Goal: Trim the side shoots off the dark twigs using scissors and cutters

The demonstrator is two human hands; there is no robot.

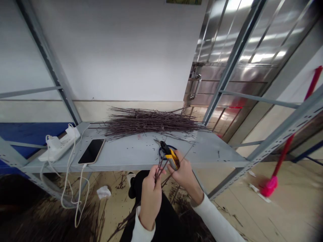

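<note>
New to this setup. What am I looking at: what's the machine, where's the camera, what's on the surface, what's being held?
No machine here, just a person's two bare hands. The single picture comes from a camera worn on that person's head, looking forward and down, so the forearms enter from the bottom.

The surface is a grey metal shelf. Along its back lies a long pile of dark twigs; toward its left end are a phone and a white power strip.

The left hand holds a few thin stems; the right hand grips a yellow-and-grey cutter.
</note>
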